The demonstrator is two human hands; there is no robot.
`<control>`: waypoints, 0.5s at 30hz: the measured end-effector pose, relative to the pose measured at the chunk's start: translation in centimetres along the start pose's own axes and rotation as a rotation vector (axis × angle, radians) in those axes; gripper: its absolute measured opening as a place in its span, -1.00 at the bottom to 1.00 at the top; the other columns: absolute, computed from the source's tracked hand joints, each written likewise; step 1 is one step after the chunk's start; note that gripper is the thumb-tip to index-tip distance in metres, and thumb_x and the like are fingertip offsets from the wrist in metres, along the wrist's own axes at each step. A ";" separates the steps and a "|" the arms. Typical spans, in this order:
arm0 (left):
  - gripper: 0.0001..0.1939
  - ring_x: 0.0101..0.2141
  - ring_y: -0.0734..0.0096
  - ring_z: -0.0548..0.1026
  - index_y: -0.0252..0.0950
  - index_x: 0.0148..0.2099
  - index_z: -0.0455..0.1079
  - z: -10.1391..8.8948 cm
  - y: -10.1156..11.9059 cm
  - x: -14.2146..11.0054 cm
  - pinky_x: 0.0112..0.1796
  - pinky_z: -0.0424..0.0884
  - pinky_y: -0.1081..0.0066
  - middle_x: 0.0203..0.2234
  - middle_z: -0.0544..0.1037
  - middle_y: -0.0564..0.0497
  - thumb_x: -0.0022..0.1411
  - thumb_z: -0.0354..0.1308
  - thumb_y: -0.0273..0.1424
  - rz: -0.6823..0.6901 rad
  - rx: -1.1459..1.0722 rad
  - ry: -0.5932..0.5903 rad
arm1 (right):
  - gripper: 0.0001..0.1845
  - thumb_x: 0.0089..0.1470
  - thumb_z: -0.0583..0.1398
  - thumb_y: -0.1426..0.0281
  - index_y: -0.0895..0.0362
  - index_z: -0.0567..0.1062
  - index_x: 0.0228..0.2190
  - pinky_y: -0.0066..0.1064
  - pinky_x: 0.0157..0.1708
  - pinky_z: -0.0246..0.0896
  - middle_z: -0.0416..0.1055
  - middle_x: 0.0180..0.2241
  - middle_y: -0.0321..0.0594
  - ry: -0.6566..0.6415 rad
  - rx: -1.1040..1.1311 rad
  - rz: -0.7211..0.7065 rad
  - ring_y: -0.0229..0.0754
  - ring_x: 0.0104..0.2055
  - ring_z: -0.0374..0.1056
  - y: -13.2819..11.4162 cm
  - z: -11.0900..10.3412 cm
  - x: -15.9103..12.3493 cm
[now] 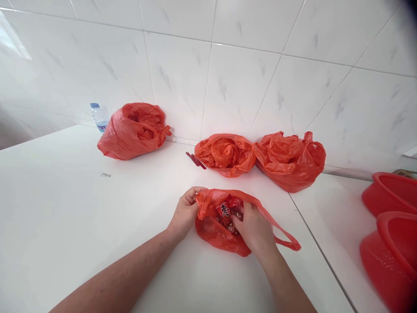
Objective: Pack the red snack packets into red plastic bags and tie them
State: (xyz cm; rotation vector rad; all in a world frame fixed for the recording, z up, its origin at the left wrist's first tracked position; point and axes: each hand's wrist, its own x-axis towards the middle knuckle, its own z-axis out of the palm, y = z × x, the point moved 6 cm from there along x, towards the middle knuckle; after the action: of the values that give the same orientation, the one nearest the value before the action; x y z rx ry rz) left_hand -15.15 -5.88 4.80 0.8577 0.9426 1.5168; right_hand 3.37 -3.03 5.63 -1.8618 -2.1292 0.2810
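Observation:
In the middle of the table, a red plastic bag (224, 243) lies with its mouth spread. Small red wrapped packets (225, 209) with white printed characters show inside. My left hand (188, 209) pinches the bag's left edge near a handle. My right hand (256, 226) reaches into the mouth from the right, thumb and fingers curled around some of the packets; its fingertips are partly hidden among them. One handle loop (289, 243) of the bag trails out to the right, beyond my right wrist.
Along the tiled wall stand three more red bags: a left one (127, 134), a middle one (224, 152) and a right one (289, 161). A water bottle (98, 116) is behind the left bag. Small dark-red strips (196, 160) lie mid-table. Red plastic baskets (384, 256) stand at right.

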 end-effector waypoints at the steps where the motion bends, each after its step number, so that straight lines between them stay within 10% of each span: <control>1: -0.77 -0.51 0.50 0.48 -0.30 -0.25 0.37 0.0 0.0 0.0 -0.47 0.43 0.50 -0.45 0.55 0.07 0.00 0.29 -0.44 0.000 -0.003 -0.003 | -0.61 0.02 0.15 0.30 0.10 0.34 -0.08 -0.37 -0.41 0.13 0.46 -0.21 -0.15 -0.011 0.001 0.002 -0.04 -0.17 0.38 0.1 0.1 0.2; 15: -0.75 -0.54 0.54 0.45 -0.30 -0.26 0.38 0.3 0.3 -0.2 -0.49 0.39 0.53 -0.48 0.54 0.08 -0.03 0.31 -0.39 -0.009 0.036 -0.029 | -0.77 0.05 0.05 0.24 0.07 0.45 -0.41 -0.37 -0.56 0.02 0.46 -0.46 -0.21 0.128 0.034 0.213 -0.09 -0.43 0.34 1.8 -2.0 0.5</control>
State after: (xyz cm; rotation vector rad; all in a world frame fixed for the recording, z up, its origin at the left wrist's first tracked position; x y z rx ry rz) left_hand -14.94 -6.04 5.17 0.8982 0.9541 1.4794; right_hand 5.68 -2.36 6.89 -2.0311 -1.8343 0.2356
